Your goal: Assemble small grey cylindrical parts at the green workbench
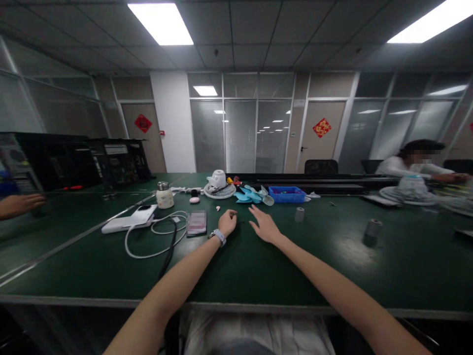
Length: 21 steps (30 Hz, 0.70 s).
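My left hand [227, 222], with a watch [219, 237] on its wrist, rests over the green table with its fingers curled inward. Whatever it may hold is hidden. To its right, my right hand [264, 225] is open, palm down and fingers spread, holding nothing. A tiny dark piece [242, 222] lies between the hands, too small to name. Beyond them are light-blue fan blades [248, 195] and a white fan body with its round grille [220, 191]. A small white piece [218, 208] sits just past my left hand.
A blue bin [287, 194] and a grey metal cylinder [299, 214] stand right of centre; another cylinder [373, 229] is farther right. At left are a bottle [164, 195], a white cable [140, 257] and a phone-like slab [196, 223]. Other people's hands [22, 205] show at both sides.
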### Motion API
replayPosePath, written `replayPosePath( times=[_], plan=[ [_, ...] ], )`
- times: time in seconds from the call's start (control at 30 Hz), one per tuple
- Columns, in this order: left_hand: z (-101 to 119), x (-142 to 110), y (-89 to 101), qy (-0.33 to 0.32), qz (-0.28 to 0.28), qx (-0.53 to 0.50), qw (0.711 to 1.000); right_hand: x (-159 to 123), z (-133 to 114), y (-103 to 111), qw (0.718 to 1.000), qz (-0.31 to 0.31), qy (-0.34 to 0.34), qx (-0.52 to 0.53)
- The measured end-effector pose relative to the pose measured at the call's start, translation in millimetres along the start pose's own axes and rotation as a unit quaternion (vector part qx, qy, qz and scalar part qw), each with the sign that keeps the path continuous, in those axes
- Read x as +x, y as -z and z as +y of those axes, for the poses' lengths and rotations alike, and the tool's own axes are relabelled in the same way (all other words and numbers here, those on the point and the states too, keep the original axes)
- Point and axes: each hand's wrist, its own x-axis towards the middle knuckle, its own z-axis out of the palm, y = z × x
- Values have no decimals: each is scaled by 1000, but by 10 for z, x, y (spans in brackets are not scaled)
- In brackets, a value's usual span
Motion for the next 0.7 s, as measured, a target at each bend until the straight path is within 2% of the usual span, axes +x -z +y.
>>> replayPosePath(
  times=[0.07,0.13,0.23,0.37,0.43,0.53,0.63,0.7],
  plan=[
    [19,-24,7,-2,-1,0,1000,61,-132,-163,994,-83,47,60],
    [32,-40,11,-6,-10,3,1000,90,-157,-258,987,-117,53,102],
    [34,-47,8,-12,-20,14,1000,84,-79,-263,988,-93,39,120],
    [29,-40,7,-12,-24,21,999,40,75,-109,994,-64,10,87],
    [31,-40,16,-9,-32,21,999,20,206,30,997,-37,-13,67],
    [38,-45,31,-9,-42,25,999,-32,543,325,994,60,-76,43],
    [43,-44,38,-14,-48,38,998,-148,964,632,970,150,-188,38],
    [42,-37,38,-13,-50,44,998,-235,1191,769,950,183,-249,44]
  ],
)
